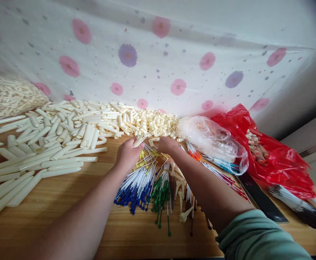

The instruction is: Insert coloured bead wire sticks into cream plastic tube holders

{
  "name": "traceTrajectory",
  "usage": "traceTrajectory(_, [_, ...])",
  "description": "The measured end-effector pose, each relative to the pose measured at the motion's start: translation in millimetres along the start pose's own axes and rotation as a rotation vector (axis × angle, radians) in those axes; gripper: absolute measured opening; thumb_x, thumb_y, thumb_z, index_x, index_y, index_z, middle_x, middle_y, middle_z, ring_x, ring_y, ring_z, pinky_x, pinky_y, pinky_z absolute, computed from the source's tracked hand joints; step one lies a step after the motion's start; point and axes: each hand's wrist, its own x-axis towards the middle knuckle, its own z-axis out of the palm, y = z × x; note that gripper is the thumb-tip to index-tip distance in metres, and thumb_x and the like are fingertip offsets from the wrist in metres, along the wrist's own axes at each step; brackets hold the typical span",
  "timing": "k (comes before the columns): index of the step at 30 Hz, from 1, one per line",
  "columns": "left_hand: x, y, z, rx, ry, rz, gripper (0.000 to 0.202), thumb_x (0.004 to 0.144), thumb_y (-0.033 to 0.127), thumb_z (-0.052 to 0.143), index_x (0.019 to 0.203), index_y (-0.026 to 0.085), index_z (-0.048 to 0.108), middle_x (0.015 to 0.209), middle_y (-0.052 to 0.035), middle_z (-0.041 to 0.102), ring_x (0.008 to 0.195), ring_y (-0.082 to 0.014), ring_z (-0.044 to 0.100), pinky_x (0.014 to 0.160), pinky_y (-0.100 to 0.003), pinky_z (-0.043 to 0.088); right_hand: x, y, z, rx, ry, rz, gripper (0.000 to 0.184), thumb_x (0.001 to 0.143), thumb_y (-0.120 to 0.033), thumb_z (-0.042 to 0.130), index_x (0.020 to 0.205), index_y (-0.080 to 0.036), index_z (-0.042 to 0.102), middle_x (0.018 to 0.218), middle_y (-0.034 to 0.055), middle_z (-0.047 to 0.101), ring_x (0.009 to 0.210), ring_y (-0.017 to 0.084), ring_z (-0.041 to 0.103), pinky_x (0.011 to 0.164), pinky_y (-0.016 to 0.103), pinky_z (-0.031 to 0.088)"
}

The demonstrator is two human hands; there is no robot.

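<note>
My left hand [128, 154] is closed around a short cream plastic pen barrel [139, 140], whose slotted end points away from me. Close beside it, my right hand [167, 145] reaches to the near edge of a heap of small cream slotted pieces [161, 124]. Its fingers look bent together, and whatever they hold is hidden. One loose slotted piece [154, 141] lies between the hands. Below them are thin white pen refills with yellow ends [146, 157], blue ends [136, 191] and green ends [161, 193], fanned towards me.
Cream tubes [65, 126] spread across the left. A clear bag of small parts [11, 94] stands behind them. To the right are a translucent bag [212, 139], a red bag [279, 162], a black strip [260, 198] and black-ended refills [301, 206]. A flowered curtain [152, 72] hangs behind.
</note>
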Motion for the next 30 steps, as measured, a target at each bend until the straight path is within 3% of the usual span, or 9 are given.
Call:
traceTrajectory(6, [9, -7, -3.1, 0.218, -0.101, -0.001, 0.022, 0.071, 0.041, 0.055, 0.069, 0.021, 0.063, 0.059, -0.0022, 0.061, 0.054, -0.0199, 0.055, 0.049, -0.026, 0.029, -8, 14, -2, -0.021, 0.011, -0.066, 0.038, 0.077, -0.041, 0.062, 0.108, -0.017, 0.063, 0.106, 0.0132, 0.067, 0.099, 0.028, 0.063, 0.077, 0.036, 0.051])
traceTrajectory(12, [18, -16, -11.6, 0.187, 0.044, -0.051, 0.030, 0.074, 0.045, 0.050, 0.077, 0.019, 0.065, 0.067, -0.0054, 0.065, 0.062, -0.0224, 0.058, 0.052, -0.027, 0.033, -8, 18, -5, -0.061, -0.049, -0.077, 0.030, 0.088, -0.036, 0.054, 0.111, -0.016, 0.057, 0.109, 0.0076, 0.062, 0.093, 0.018, 0.061, 0.079, 0.038, 0.052])
traceTrajectory(15, [20, -17, -13.9, 0.131, 0.126, -0.071, 0.031, 0.073, 0.045, 0.052, 0.079, 0.018, 0.066, 0.066, -0.0053, 0.065, 0.063, -0.0222, 0.059, 0.053, -0.027, 0.035, -12, 13, -4, -0.084, -0.065, -0.082, 0.030, 0.088, -0.034, 0.056, 0.111, -0.015, 0.057, 0.109, 0.0072, 0.060, 0.096, 0.019, 0.060, 0.082, 0.040, 0.051])
traceTrajectory(21, [24, -19, -16.9, 0.060, 0.169, -0.121, 0.032, 0.070, 0.043, 0.054, 0.081, 0.017, 0.068, 0.066, -0.0056, 0.065, 0.060, -0.0208, 0.057, 0.052, -0.027, 0.037, -18, 3, -2, -0.084, -0.025, -0.093, 0.031, 0.082, -0.031, 0.061, 0.108, -0.015, 0.060, 0.110, 0.0111, 0.063, 0.101, 0.025, 0.060, 0.083, 0.043, 0.049])
traceTrajectory(25, [27, -25, -17.9, 0.000, 0.219, -0.119, 0.034, 0.070, 0.044, 0.055, 0.084, 0.016, 0.068, 0.069, -0.0062, 0.067, 0.062, -0.0203, 0.059, 0.053, -0.026, 0.038, -19, 8, -6, -0.049, 0.029, -0.078, 0.031, 0.075, -0.031, 0.062, 0.103, -0.016, 0.065, 0.106, 0.0153, 0.066, 0.098, 0.029, 0.063, 0.077, 0.039, 0.050])
traceTrajectory(30, [31, -30, -20.6, -0.044, 0.269, -0.100, 0.033, 0.070, 0.045, 0.055, 0.080, 0.015, 0.067, 0.064, -0.0048, 0.064, 0.057, -0.0184, 0.055, 0.051, -0.026, 0.038, -17, 25, -10, 0.016, 0.049, -0.072, 0.021, 0.071, -0.031, 0.059, 0.081, -0.016, 0.070, 0.088, 0.0126, 0.071, 0.080, 0.024, 0.067, 0.066, 0.030, 0.048])
